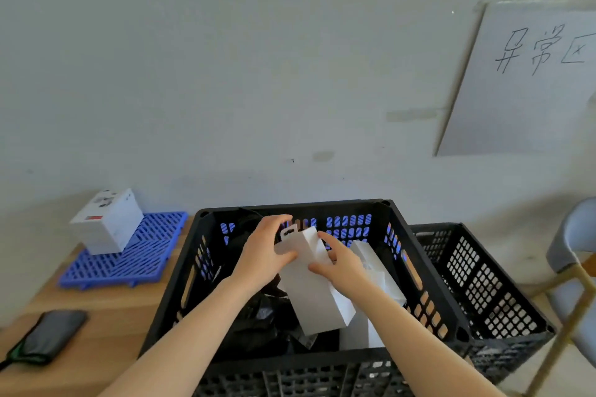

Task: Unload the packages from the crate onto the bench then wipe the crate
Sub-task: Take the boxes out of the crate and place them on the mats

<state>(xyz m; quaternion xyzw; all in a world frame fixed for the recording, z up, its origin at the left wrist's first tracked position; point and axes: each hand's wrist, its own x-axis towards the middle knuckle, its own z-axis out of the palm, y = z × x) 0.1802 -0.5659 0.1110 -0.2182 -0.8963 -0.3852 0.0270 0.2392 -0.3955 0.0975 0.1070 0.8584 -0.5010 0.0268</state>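
A black slatted crate point(419, 271) stands on the wooden bench point(106, 313) in front of me. Inside it a long white box with a hang tab point(314, 293) is tilted up. My left hand point(263, 255) grips its upper left side, and my right hand point(338, 259) holds its right edge near the top. More white boxes point(377, 271) lie under and to the right of it. Black plastic bags point(258, 316) fill the crate's left part.
A white box point(108, 224) sits on a blue plastic grid pallet point(129, 261) at the left of the bench. A dark phone-like pouch point(48, 337) lies near the front left. A second black crate point(483, 280) and a grey chair point(574, 235) stand to the right. A paper sign point(522, 80) hangs on the wall.
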